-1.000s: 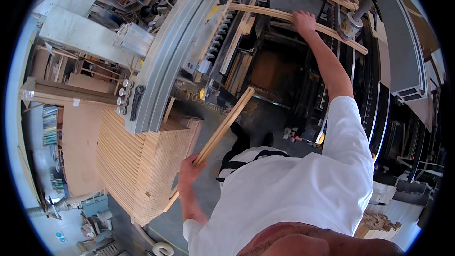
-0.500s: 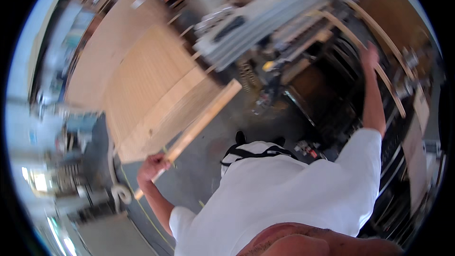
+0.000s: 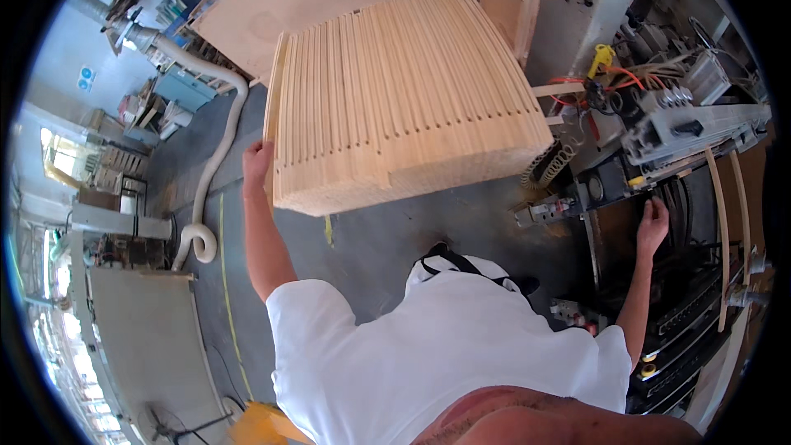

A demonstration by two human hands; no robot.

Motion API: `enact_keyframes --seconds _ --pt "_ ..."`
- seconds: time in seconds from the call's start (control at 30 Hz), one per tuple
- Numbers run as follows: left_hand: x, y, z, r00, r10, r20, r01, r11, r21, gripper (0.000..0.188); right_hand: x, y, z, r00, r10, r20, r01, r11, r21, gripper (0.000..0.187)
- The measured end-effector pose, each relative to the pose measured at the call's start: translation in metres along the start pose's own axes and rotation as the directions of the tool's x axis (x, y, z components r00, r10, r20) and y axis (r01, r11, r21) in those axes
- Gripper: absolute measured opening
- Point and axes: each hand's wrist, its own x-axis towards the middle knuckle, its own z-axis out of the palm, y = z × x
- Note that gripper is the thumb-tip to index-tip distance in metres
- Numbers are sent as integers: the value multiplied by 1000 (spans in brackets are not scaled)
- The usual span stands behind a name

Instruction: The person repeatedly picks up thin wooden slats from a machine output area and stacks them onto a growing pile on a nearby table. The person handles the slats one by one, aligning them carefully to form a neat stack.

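- Left hand (image 3: 257, 166): fingers closed on the outer wooden strip (image 3: 277, 91); fingertip contact partly hidden.
- Strip location: inside the left fingers' curl, extending away from them along the left edge of the pile of grooved strips (image 3: 404, 74).
- Right hand (image 3: 653, 229): fingers loosely curled, apart from one another, with no part visible between them. Contact with the machine beneath cannot be confirmed.
- Done, as judged: the pile, immediately right of the left fingers, is built up in close, near-parallel rows; the outer strip appears lined up with it.
- Left, as judged: the outer strip is not yet released. Two long strips, the nearer one (image 3: 718, 231) and the farther one (image 3: 745, 206), lie off the pile, to the right of the right fingers.
- Machine: grey rail (image 3: 700, 138) beyond and right of the right fingers; coiled air line (image 3: 559, 163) to their left.
- Obstructions: a large board (image 3: 329, 0) stands beyond the pile, limiting space ahead of the left fingers. A pale flexible hose (image 3: 221, 148) lies to their left. The pile occupies the span between the left fingers and the coiled air line.
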Motion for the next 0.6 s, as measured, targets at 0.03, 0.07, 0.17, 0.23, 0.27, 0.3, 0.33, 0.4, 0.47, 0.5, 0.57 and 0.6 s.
enact_keyframes --seconds 0.03,0.07,0.17,0.23,0.27,0.3,0.33,0.4,0.47,0.5,0.57,0.6 --pt "35 -22 -2 997 27 -79 -24 999 42 40 -18 -8 21 1000 -20 14 19 999 36 24" --pt "61 -39 4 996 11 -87 -2 995 101 42 -35 -15 30 999 -42 27 41 998 53 22" --pt "125 -57 29 995 -18 -96 39 974 223 47 -86 -59 39 981 -111 159 132 983 -130 16" --pt "155 -59 56 998 -43 -39 51 968 247 47 -114 -78 35 980 -28 199 57 988 -145 16" --pt "170 -70 55 998 -44 -42 55 955 291 49 -124 -87 37 973 4 232 26 991 -129 16" --pt "184 -80 53 998 -47 -46 59 940 335 51 -134 -94 38 971 14 237 17 992 -125 16" --pt "196 -90 55 997 -49 -51 65 925 375 53 -139 -98 37 969 21 247 20 986 -164 16" --pt "216 -97 71 998 23 -61 2 924 383 52 -154 -99 28 967 53 250 13 967 -256 17" --pt "230 -93 88 998 33 -62 -9 933 360 50 -167 -106 18 965 135 225 -57 945 -322 17" --pt "236 -91 94 998 5 -62 16 943 332 50 -173 -108 14 961 174 213 -91 931 -353 17" --pt "245 -79 114 1000 -3 -8 5 949 315 49 -190 -114 4 971 164 174 -97 935 -341 17" --pt "245 -76 120 999 14 39 -26 945 326 49 -198 -116 -2 976 159 153 -100 936 -336 17"
